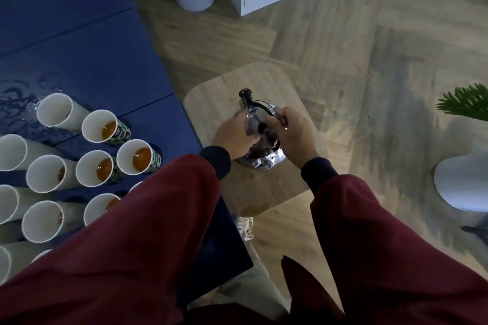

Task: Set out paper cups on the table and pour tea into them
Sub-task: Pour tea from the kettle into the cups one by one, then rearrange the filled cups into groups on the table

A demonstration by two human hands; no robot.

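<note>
Now: one kettle, twelve cups

About twelve paper cups [89,163] crowd the blue table [79,34], several holding tea [141,159]. One steel kettle [260,163] stands on a wooden stool [211,97]; left hand [232,137] curls against its side, right hand [293,134] grips its handle [262,106].

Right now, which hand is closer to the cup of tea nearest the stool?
Left. The left hand holds the kettle on the side facing that cup; the right hand grips the kettle's far side, farther away.

Loose maroon left sleeve [137,232] and matching right sleeve [383,232], snug dark navy cuffs [216,163] at both wrists, left hand [232,137] and right hand [293,137] bare, pale grey trousers [260,282] below, white laced shoe [244,227]
</note>
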